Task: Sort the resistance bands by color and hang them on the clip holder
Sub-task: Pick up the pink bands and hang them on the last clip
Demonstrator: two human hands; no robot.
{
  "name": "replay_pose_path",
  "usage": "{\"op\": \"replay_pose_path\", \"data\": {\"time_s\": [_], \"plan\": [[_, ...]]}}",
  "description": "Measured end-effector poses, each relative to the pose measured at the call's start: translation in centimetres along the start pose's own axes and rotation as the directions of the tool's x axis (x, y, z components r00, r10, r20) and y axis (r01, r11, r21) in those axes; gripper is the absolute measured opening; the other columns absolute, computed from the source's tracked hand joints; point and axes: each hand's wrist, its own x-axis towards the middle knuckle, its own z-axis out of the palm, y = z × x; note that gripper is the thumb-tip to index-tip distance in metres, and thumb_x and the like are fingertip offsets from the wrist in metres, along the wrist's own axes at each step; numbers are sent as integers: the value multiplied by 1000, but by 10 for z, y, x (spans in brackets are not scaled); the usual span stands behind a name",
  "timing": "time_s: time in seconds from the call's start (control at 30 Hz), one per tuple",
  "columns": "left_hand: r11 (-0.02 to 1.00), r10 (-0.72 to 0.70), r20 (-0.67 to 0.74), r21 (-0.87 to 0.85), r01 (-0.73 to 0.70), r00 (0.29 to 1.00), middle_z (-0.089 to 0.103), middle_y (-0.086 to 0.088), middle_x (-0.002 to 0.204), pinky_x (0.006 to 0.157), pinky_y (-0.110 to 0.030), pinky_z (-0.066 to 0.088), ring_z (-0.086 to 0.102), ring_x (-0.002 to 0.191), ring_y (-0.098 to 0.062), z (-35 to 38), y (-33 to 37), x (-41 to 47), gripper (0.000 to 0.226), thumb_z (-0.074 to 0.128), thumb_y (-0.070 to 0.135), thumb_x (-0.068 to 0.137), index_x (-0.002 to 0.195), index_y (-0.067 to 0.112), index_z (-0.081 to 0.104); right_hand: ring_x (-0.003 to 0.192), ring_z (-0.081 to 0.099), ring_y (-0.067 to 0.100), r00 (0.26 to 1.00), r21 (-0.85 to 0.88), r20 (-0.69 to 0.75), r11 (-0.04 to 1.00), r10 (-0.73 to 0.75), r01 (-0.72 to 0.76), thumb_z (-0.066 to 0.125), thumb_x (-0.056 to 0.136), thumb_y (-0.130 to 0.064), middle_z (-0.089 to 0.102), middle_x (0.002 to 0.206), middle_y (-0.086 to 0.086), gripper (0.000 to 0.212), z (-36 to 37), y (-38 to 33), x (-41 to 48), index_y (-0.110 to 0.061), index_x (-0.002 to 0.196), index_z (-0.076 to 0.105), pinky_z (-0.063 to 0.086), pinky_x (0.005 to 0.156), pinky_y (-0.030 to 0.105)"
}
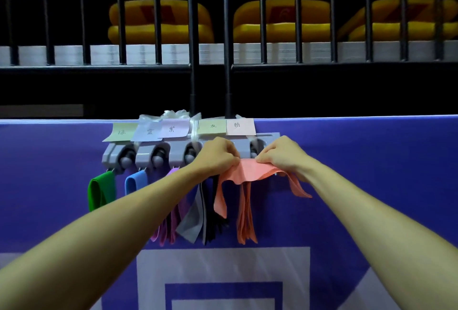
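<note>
**newbie_q:** how far along is the band sorting? looks nearly done to me

**gymrat_b:** yeah, pretty close imo. The clip holder [178, 152] is strapped along the top of a purple barrier pad [49, 173], with a sticky note [121, 132] above each clip. Going left to right, the green band [100, 192] hangs from the first clip and the blue band [133, 182] from the second. A bunch of purple bands [171, 225] hangs from the third. Under the fourth there's a grey band [190, 223] and some black bands [213, 225] dangling. The left forearm [138, 200] covers that clip though, so can't swear how they're held.

**newbie_q:** and pink?

**gymrat_b:** that's the step in hand. The left hand [218, 156] pinches one top corner of the pink band [247, 173] and the right hand [280, 158] pinches the other. Both have fingers curled on the fabric, holding it spread flat right under the last clip at the right end. More pink hangs down beneath. Can't tell if any of it is actually caught in the clip yet, since the hands hide that. I don't see loose bands anywhere else, so my guess is that clipping the pink is about all that's left.
</note>
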Motion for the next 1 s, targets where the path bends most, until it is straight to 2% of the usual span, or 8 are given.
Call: {"op": "replay_pose_path", "data": {"time_s": [0.13, 0.23, 0.3, 0.47, 0.7, 0.77, 0.9, 1.0], "plan": [[990, -5, -21, 141, 8, 1000, 64, 17, 71, 61, -19, 47, 60, 73, -6, 6, -8, 6, 18, 59, 8, 78, 78, 15, 75, 62, 47, 13, 1000, -161, -30, 987, -5, 0, 67, 79, -16, 58, 68, 7, 20, 13, 3, 7, 2, 83, 73, 40, 51, 25], [966, -3, 4, 260, 2, 1000, 69, 9, 80, 69, -29, 54, 63, 77, -12, 11, -14, 6, 15, 60, 14, 79, 75, 22, 72, 76, 60, 18, 999, -327, -17, 944, -41, 33, 64, 81, -21, 69, 80, 5, 15, 23, 7, 7, -10, 75, 73, 49, 61, 31], [947, 11, 16, 322, -16, 1000, 72, 6, 85, 70, -31, 55, 65, 79, -14, 14, -16, 5, 14, 61, 19, 78, 79, 24, 73, 80, 59, 23, 996, -447, -30, 892, -81, 59, 63, 87, -27, 67, 84, 0, 15, 28, 6, 1, -19, 78, 72, 44, 65, 33], [909, 71, 38, 409, -81, 997, 73, 6, 89, 76, -33, 53, 66, 83, -16, 18, -21, 3, 10, 65, 28, 79, 83, 25, 74, 87, 61, 31, 991, -593, -35, 800, -131, 85, 52, 95, -25, 67, 90, 7, 20, 42, 8, -8, -16, 91, 69, 43, 67, 35], [888, 147, -8, 442, -129, 989, 72, 8, 88, 91, -37, 42, 64, 87, -17, 23, -23, -1, 14, 63, 36, 85, 81, 26, 72, 78, 63, 27, 994, -285, -73, 957, -84, 60, 45, 99, -29, 65, 79, 5, 25, 62, 26, -11, -20, 82, 60, 54, 67, 41], [884, 156, -15, 449, -132, 988, 72, 9, 89, 92, -37, 39, 64, 88, -16, 23, -23, -2, 15, 62, 37, 86, 83, 26, 72, 80, 58, 25, 994, -219, -78, 974, -72, 53, 43, 100, -28, 61, 75, 3, 27, 66, 31, -13, -20, 79, 59, 49, 65, 37], [876, 171, -28, 461, -138, 985, 71, 8, 92, 90, -36, 35, 63, 90, -16, 23, -21, -5, 15, 62, 39, 88, 86, 27, 71, 58, 45, 11, 997, -69, -63, 997, -45, 41, 44, 100, -24, 52, 63, -5, 34, 72, 36, -22, -23, 67, 53, 34, 49, 23], [879, 172, -2, 451, -153, 985, 71, 10, 91, 93, -37, 36, 63, 91, -14, 20, -20, -8, 15, 62, 38, 88, 88, 26, 71, 65, 53, 4, 997, 23, -70, 1000, -13, 15, 49, 97, -17, 63, 74, -7, 25, 72, 41, -26, -24, 79, 65, 41, 55, 17]]}}
